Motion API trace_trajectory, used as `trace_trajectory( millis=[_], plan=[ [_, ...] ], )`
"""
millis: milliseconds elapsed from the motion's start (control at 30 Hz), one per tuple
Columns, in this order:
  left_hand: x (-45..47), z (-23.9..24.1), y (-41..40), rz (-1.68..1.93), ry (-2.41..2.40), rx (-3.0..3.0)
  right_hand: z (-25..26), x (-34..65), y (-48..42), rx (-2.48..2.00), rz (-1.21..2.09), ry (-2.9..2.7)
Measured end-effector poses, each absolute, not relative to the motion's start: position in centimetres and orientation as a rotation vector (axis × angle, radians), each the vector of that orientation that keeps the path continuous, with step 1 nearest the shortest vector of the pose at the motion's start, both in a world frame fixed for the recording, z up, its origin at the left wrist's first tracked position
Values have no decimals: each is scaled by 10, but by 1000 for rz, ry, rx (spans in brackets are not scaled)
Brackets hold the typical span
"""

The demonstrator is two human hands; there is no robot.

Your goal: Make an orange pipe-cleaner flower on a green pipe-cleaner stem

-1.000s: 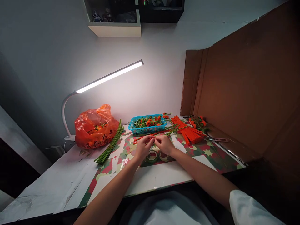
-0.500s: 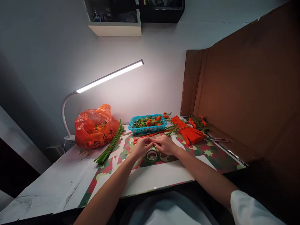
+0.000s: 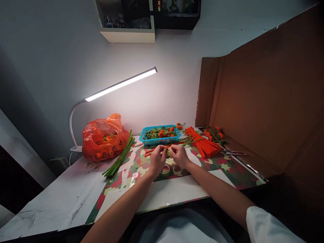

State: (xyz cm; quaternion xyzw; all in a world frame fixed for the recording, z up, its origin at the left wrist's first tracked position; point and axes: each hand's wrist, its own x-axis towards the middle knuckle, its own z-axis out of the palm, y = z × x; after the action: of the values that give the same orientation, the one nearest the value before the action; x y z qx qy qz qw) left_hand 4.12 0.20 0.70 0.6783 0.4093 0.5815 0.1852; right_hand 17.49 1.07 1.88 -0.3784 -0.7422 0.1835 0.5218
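My left hand (image 3: 157,160) and my right hand (image 3: 179,154) meet over the patterned mat (image 3: 222,164), fingers pinched together on a thin orange and green stem piece (image 3: 167,149). A roll of green tape (image 3: 165,169) lies on the mat just under my hands. An orange pipe cleaner (image 3: 150,151) stretches left from my fingers. Behind my hands stands a blue basket (image 3: 160,135) with small orange flowers on green stems.
An orange plastic bag (image 3: 104,137) sits at the back left beside a lit desk lamp (image 3: 118,85). A bundle of green stems (image 3: 119,155) lies beside it. Orange pipe cleaners (image 3: 202,142), more flowers (image 3: 214,133) and scissors (image 3: 235,153) lie right. Cardboard (image 3: 265,94) walls the right side.
Both hands have shifted slightly away from me and up, staying pinched together on the stem piece. The camera has tilted a little.
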Motion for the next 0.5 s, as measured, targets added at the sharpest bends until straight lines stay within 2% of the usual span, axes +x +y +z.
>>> trace_trajectory(
  millis=[233, 400, 500],
  plan=[
    [45, 3, 2, 1648, 1141, 1797, 13, 169, 12, -958, 455, -1683],
    [39, 7, -1, 1665, 1108, 1878, 7, 169, 19, -917, 645, -1635],
    [36, 11, -1, 1529, 1045, 1617, 8, 175, 23, -834, 767, -1686]
  ],
)
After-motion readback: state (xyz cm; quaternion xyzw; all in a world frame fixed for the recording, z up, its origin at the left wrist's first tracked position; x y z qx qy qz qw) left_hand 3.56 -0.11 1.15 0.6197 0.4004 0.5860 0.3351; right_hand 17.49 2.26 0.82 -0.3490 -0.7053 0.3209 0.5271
